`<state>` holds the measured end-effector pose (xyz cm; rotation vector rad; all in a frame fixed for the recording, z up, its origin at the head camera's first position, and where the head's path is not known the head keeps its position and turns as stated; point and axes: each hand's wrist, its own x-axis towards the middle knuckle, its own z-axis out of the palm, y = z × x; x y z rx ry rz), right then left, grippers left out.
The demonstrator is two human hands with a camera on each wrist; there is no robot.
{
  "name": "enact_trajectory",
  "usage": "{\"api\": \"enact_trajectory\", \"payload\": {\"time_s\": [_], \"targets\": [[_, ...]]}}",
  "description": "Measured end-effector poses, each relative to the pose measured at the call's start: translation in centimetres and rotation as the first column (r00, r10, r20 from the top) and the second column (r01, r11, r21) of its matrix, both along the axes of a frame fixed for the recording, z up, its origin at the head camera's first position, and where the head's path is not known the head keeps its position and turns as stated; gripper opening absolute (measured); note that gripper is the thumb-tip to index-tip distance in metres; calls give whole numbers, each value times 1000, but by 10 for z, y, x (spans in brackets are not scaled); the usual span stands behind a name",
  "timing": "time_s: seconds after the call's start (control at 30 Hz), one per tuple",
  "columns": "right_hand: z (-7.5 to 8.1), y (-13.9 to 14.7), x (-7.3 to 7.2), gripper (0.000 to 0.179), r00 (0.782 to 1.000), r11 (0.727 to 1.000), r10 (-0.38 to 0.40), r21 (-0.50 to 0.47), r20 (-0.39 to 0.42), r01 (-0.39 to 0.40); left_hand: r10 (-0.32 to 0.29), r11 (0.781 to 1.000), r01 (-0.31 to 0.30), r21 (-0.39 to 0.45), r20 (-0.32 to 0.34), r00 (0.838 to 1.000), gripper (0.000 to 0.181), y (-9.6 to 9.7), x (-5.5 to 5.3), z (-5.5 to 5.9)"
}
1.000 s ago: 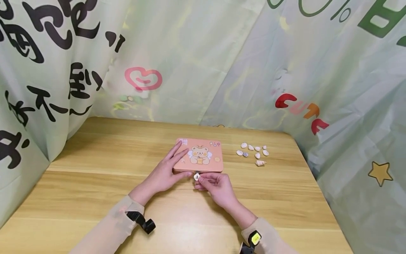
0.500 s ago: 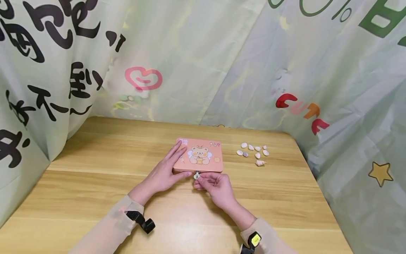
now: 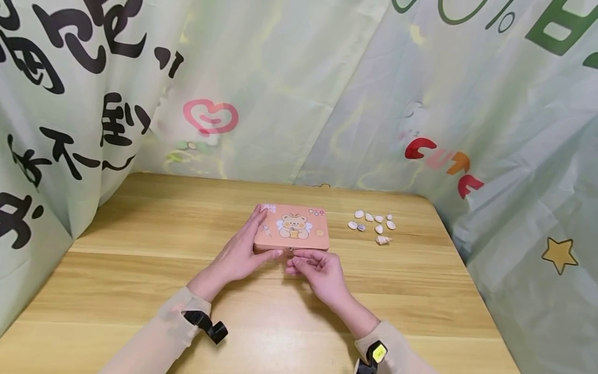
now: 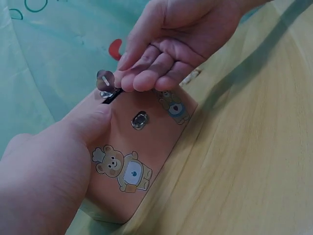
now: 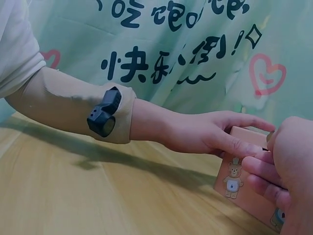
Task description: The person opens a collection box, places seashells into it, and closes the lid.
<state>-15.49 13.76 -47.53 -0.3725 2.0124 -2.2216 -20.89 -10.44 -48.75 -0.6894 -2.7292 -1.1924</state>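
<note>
A pink tin box [image 3: 293,234] with a bear on its lid sits at mid-table. My left hand [image 3: 240,252] holds it by the left side, fingers along the lid's edge and thumb at the front. In the left wrist view the metal latch [image 4: 105,81] is flipped up, above a metal loop [image 4: 140,120] on the box front. A narrow dark gap shows under the lid beside the latch. My right hand [image 3: 322,272] is at the front edge, fingertips beside the latch and fingers loosely bent. The thumb partly hides the index finger in the left wrist view.
Several small shells [image 3: 379,228] lie on the wooden table [image 3: 187,228] right of the box, with a larger spiral shell [image 3: 383,240] nearest me. A printed curtain [image 3: 271,93] hangs behind the table and along both sides.
The latch that hung at the box front, pinched by my right fingers, is now flipped up. The box front shows slightly more, and my left fingers have shifted toward the left edge.
</note>
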Motion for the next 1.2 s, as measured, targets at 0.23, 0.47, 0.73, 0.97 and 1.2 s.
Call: {"api": "enact_trajectory", "payload": {"time_s": [0.23,0.47,0.73,0.97,1.2], "targets": [[6,1,-1,24,1000,1000,8,-8,-26,-9,30,1000,-30,-6,4,1000,113,1,-1,7],[12,3,-4,24,996,1000,11,-3,-87,-11,53,997,-55,49,45,998,119,1,-4,13],[24,5,-7,27,992,999,6,37,-125,-1,54,992,-59,112,55,997,114,2,-7,18],[31,11,-10,29,985,996,6,87,-170,9,65,994,-68,88,39,997,105,1,-9,22],[38,19,-11,28,975,994,-36,93,-217,57,93,992,-94,81,13,996,100,3,-10,25]]}}
